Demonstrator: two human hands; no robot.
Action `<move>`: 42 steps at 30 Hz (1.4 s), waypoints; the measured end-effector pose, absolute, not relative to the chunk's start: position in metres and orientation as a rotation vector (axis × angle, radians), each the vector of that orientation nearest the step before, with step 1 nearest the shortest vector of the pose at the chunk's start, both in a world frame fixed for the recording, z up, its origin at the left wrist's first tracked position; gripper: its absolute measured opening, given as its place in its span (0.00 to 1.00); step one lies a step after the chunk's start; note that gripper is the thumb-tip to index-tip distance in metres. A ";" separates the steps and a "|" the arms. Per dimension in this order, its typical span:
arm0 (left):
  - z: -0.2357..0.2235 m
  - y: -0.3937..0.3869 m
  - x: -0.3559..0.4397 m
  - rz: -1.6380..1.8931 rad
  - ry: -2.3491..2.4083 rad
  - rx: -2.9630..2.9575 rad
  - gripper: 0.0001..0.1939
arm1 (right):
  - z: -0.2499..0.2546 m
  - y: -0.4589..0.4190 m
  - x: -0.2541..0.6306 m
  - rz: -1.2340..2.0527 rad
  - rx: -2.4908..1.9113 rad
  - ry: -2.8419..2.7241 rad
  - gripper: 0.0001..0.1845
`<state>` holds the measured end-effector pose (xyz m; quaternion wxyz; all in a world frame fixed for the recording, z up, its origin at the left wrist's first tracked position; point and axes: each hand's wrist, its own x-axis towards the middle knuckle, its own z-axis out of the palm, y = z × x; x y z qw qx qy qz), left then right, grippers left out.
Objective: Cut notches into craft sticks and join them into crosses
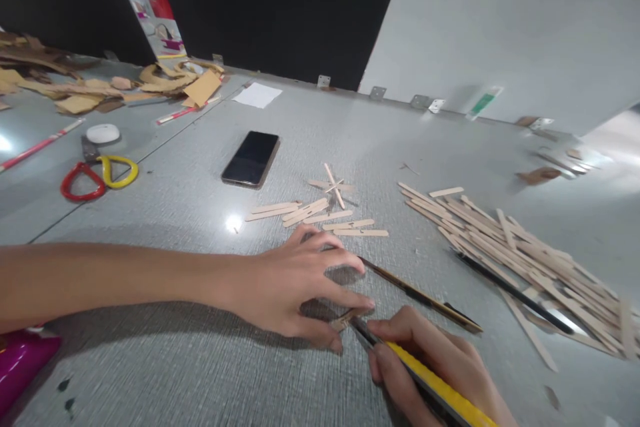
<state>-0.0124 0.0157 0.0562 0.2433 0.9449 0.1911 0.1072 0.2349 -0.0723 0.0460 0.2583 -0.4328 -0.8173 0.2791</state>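
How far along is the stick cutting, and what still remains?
Several short sticks lie grouped, apparently already cut. The left hand steadies a small piece while the right hand holds the cutter at it. The long sticks in the pile look uncut. How many more are needed is not shown.

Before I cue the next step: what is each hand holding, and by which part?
Right hand: the yellow cutter, gripped near its blade end. Left hand: a small wooden piece, pinched between thumb and index finger.

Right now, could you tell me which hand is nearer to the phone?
Left. In view, the left hand is below the phone; the right hand is lower and farther right.
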 end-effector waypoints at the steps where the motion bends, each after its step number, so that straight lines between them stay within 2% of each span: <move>1: 0.056 0.016 -0.012 0.298 0.523 2.580 0.26 | 0.046 -0.072 0.235 0.758 -1.166 -2.212 0.05; 13: 0.056 0.016 -0.014 0.302 0.502 2.607 0.27 | 0.051 -0.071 0.234 0.704 -1.170 -2.285 0.06; 20: 0.054 0.020 -0.012 0.351 0.435 2.641 0.21 | 0.060 -0.068 0.226 0.594 -1.122 -2.395 0.09; 25: 0.052 0.020 -0.013 0.304 0.406 2.681 0.23 | 0.057 -0.070 0.225 0.570 -1.153 -2.408 0.11; 31: 0.052 0.020 -0.014 0.355 0.398 2.670 0.25 | 0.063 -0.064 0.229 0.736 -1.162 -2.424 0.08; 42: 0.058 0.020 -0.013 0.198 0.449 2.644 0.27 | 0.065 -0.063 0.236 0.563 -1.094 -2.497 0.10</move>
